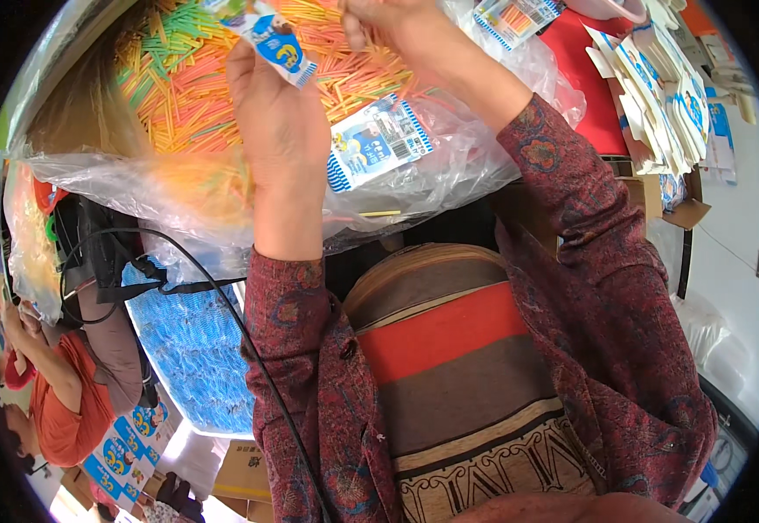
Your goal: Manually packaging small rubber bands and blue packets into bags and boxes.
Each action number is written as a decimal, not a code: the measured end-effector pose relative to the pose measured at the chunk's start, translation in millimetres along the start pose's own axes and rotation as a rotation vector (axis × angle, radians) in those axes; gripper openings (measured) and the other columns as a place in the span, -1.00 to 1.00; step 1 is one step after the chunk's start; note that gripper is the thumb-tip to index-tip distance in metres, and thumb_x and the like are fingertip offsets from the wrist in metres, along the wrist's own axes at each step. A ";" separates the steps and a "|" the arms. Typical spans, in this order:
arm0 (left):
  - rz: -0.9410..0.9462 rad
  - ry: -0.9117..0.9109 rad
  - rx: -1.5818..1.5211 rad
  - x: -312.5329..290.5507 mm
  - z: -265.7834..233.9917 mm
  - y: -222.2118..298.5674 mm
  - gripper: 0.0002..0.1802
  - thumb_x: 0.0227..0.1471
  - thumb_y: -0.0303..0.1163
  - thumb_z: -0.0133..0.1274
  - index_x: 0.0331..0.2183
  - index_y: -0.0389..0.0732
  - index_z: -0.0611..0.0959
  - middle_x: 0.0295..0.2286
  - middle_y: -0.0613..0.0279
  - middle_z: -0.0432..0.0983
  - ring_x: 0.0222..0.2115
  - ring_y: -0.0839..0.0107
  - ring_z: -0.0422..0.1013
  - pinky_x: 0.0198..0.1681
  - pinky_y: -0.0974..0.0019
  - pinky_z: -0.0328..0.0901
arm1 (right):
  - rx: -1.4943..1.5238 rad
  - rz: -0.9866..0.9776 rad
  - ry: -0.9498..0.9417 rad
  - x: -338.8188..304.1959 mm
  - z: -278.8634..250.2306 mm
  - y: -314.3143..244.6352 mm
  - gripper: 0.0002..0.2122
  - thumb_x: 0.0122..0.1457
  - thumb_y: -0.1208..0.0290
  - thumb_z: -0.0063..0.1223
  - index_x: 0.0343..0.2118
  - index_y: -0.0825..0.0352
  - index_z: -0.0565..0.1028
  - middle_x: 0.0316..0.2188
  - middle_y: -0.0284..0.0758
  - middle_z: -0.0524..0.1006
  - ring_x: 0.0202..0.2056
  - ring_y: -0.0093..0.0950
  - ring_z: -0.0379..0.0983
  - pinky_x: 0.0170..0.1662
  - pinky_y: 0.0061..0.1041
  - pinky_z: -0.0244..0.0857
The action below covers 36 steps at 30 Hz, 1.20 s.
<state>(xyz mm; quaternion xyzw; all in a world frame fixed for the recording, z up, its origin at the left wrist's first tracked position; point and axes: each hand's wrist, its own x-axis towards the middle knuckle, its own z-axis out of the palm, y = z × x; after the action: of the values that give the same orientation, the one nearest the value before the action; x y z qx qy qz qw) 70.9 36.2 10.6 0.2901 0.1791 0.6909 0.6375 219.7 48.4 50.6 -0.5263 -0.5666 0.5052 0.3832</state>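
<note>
My left hand (283, 122) grips a small blue-and-white plastic packet (282, 48), held upright and tilted above a heap of thin sticks (192, 96) in pink, orange, yellow and green. At the top edge, my right hand (401, 22) has its fingers curled together over the heap. What they hold, if anything, cannot be made out. A flat packet with blue striped ends (379, 144) lies between my forearms on the clear plastic sheet (458, 174) lining the heap. Both my arms wear patterned dark red sleeves.
Another packet (519, 17) lies at the upper right, beside a red surface (580, 78) and a stack of flattened white-and-blue cartons (663, 96). A container of blue packaging (192, 340) stands lower left. A black cable (235, 318) crosses near my left sleeve. A person in orange (70, 392) is at far left.
</note>
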 end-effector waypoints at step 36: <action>0.264 -0.122 0.659 -37.3 -27.8 15.8 -0.93 0.08 -0.57 0.10 -0.32 -0.27 0.57 -0.24 0.22 0.47 -0.19 0.50 0.38 -0.11 0.45 0.30 | 0.240 -0.253 0.189 1.7 -24.7 10.8 -0.86 0.31 0.35 -0.07 -0.23 0.31 0.44 -0.42 -0.40 0.52 -0.34 -0.58 0.46 -0.24 -0.55 0.37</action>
<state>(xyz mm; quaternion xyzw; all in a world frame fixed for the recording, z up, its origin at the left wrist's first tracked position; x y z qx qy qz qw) 41.8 0.9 -7.4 0.5414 0.3151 0.6537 0.4246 245.5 53.5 44.8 -0.4466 -0.5254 0.4652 0.5550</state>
